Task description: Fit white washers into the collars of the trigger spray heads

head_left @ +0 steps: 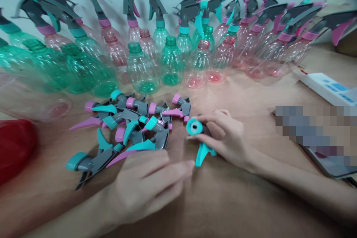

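My right hand grips a trigger spray head by its neck, between thumb and fingers. Its teal collar faces me with a white inner ring and a dark centre hole, and its teal trigger hangs below. Left of it, my left hand is closed, thumb and fingertips pinched together close to that trigger. Whatever is in the pinch, if anything, is hidden or blurred. Beyond the left hand lies a pile of loose trigger spray heads, grey with pink or teal collars and triggers.
Open-necked green and pink clear bottles stand in a row behind the pile. Further back are bottles fitted with spray heads. A red object sits at far left. On the right are a phone-like device and a white power strip.
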`<state>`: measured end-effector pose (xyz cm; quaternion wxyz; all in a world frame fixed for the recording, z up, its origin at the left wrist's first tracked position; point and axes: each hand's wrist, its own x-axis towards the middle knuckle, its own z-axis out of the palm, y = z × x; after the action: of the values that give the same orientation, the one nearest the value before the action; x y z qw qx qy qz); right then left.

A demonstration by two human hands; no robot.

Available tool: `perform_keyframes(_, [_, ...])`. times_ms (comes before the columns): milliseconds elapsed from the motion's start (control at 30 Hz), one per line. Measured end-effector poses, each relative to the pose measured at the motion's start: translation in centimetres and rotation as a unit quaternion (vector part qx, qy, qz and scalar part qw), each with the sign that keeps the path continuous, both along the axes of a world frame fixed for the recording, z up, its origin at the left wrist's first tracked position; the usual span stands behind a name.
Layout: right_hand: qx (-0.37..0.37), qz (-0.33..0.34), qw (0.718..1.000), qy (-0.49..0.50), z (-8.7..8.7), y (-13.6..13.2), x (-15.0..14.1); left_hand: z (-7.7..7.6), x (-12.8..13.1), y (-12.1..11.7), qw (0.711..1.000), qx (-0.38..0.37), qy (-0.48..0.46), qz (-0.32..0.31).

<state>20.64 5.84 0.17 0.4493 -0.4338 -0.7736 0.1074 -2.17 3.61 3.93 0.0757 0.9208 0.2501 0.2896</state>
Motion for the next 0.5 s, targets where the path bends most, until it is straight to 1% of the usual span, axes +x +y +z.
perform_keyframes(67, [-0.023,-0.046,0.998,-0.021,0.2,0.8,0.8,-0.9,0.3,-0.7,0.999,0.011,0.01,-0.048])
perform_keyframes(133, [-0.044,-0.074,0.996,-0.035,0.4,1.5,1.5,-1.7,0.7,-1.3,0.994,0.03,0.02,-0.099])
perform_keyframes(200, [-0.054,-0.089,0.994,-0.043,0.7,2.0,1.8,-2.1,1.1,-1.9,0.992,0.028,0.027,-0.119])
perform_keyframes(267, [-0.051,-0.091,0.993,-0.047,1.3,2.6,1.7,-2.0,1.5,-2.4,0.993,0.016,0.027,-0.115])
perform_keyframes(333, [-0.049,-0.076,0.995,-0.052,2.1,3.4,1.1,-1.8,1.8,-2.7,0.993,0.015,0.019,-0.114])
perform_keyframes(433, [-0.056,-0.053,0.995,-0.068,3.2,4.9,-0.3,-1.3,1.9,-3.0,0.991,0.035,0.013,-0.131])
perform_keyframes(500, [-0.053,-0.046,0.995,-0.076,3.2,5.9,-1.2,-0.9,1.7,-3.0,0.988,0.054,0.005,-0.147])
